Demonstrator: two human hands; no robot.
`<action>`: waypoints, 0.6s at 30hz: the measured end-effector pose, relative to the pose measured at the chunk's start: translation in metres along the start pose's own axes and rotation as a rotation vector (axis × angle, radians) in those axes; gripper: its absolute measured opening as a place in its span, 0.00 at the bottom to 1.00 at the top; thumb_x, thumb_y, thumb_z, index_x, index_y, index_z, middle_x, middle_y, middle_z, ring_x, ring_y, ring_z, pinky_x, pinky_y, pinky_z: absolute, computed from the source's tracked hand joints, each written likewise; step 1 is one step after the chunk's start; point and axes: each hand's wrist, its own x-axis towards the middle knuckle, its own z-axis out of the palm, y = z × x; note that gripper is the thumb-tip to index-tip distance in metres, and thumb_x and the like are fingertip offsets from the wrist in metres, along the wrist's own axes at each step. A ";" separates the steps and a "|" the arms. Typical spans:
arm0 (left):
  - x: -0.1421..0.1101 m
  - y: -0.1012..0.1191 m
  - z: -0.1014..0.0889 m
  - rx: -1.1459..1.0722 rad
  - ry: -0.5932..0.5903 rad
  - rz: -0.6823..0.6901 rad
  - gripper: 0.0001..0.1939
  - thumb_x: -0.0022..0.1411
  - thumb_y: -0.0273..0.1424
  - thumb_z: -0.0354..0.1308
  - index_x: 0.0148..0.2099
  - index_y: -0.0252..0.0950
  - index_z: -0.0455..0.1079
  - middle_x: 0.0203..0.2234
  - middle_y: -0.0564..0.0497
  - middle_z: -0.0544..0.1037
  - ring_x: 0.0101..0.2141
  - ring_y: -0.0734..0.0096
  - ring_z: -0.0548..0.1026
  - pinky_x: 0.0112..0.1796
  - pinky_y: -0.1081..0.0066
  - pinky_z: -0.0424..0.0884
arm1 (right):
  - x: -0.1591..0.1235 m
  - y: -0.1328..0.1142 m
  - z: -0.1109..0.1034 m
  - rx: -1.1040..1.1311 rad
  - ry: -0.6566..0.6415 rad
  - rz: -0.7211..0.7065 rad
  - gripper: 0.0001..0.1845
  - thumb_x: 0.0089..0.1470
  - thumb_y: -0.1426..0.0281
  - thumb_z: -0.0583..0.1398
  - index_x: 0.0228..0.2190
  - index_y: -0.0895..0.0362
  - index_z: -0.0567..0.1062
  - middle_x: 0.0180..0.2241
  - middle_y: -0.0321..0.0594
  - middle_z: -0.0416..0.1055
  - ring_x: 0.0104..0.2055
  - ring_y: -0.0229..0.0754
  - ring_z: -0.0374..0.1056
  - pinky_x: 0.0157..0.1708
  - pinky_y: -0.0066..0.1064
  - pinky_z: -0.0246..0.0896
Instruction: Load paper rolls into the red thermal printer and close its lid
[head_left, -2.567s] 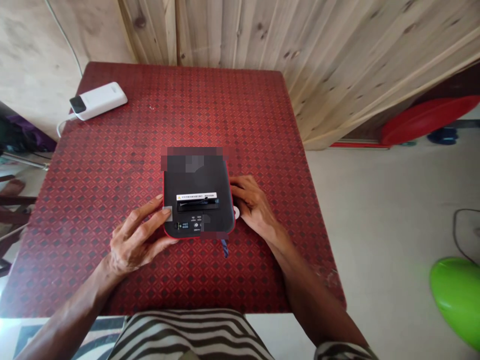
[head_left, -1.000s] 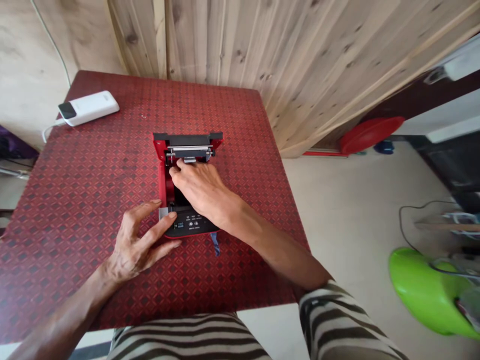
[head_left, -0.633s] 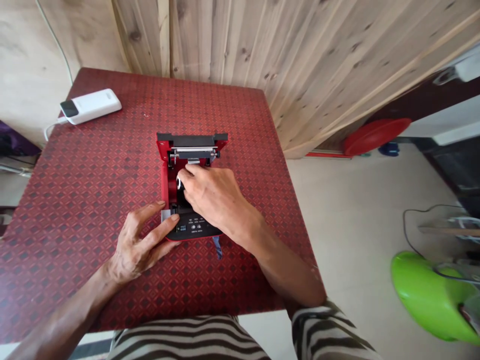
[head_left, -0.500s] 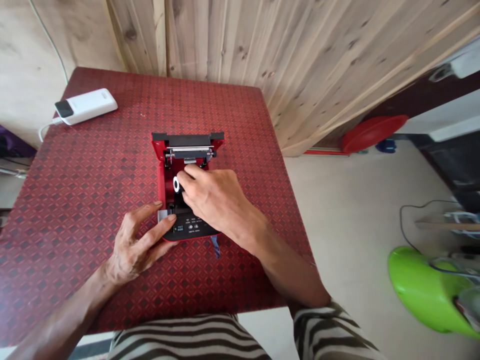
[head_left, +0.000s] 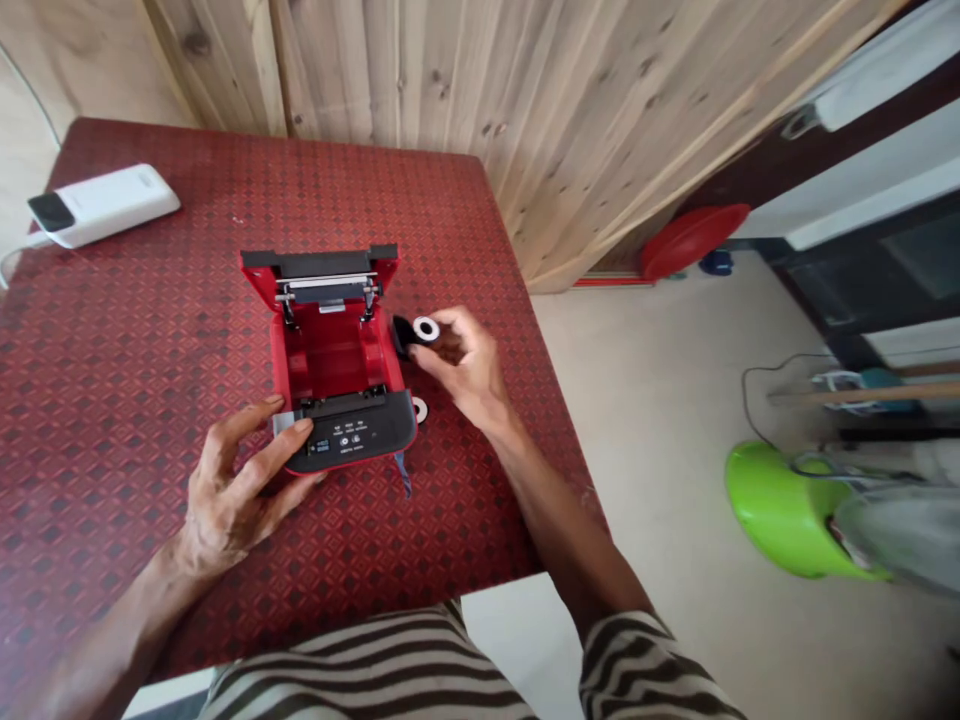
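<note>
A small red printer (head_left: 330, 360) sits on the red patterned table (head_left: 150, 320) with its lid swung open toward the wall; the red paper bay inside is bare. My left hand (head_left: 236, 490) rests against the printer's front left corner, fingers spread, fingertips by the black control panel. My right hand (head_left: 465, 365) is to the right of the printer, fingers pinched on a small black roll holder with a white core (head_left: 417, 331). A small white ring (head_left: 419, 408) lies on the table beside the printer's front right corner.
A white power bank (head_left: 101, 203) with a cable lies at the table's far left. Wooden panelling rises behind the table. On the floor to the right are a green plastic object (head_left: 787, 510), a red basin (head_left: 694, 238) and some cables.
The printer lid went from closed to open. My right hand reached into the paper bay, took hold of the black roll holder and lifted it out to the right. The left hand stayed put.
</note>
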 end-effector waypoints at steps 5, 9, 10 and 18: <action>0.000 -0.002 0.001 0.017 0.006 0.011 0.41 0.60 0.30 0.73 0.71 0.48 0.63 0.62 0.41 0.72 0.55 0.55 0.78 0.50 0.58 0.82 | -0.001 0.016 0.011 -0.096 -0.085 -0.004 0.15 0.56 0.59 0.67 0.40 0.52 0.71 0.31 0.32 0.74 0.29 0.38 0.67 0.32 0.33 0.64; 0.001 -0.003 0.000 0.032 0.006 0.012 0.42 0.59 0.30 0.74 0.71 0.49 0.62 0.62 0.41 0.72 0.54 0.54 0.78 0.48 0.57 0.82 | -0.013 0.012 -0.003 -0.039 -0.114 -0.001 0.26 0.54 0.63 0.70 0.52 0.52 0.71 0.37 0.36 0.78 0.31 0.39 0.70 0.33 0.35 0.67; 0.001 -0.002 -0.001 0.033 0.002 0.004 0.42 0.59 0.30 0.74 0.71 0.50 0.63 0.62 0.42 0.72 0.54 0.55 0.78 0.48 0.57 0.83 | -0.019 0.011 -0.009 -0.035 -0.095 0.000 0.27 0.54 0.65 0.69 0.54 0.52 0.70 0.41 0.39 0.79 0.32 0.39 0.71 0.34 0.35 0.69; 0.000 0.006 -0.003 -0.011 -0.049 -0.117 0.27 0.70 0.33 0.65 0.67 0.52 0.64 0.68 0.56 0.66 0.60 0.56 0.75 0.54 0.53 0.83 | -0.071 0.003 -0.015 -0.131 -0.223 -0.096 0.18 0.57 0.75 0.65 0.50 0.54 0.78 0.46 0.41 0.80 0.44 0.42 0.76 0.45 0.38 0.71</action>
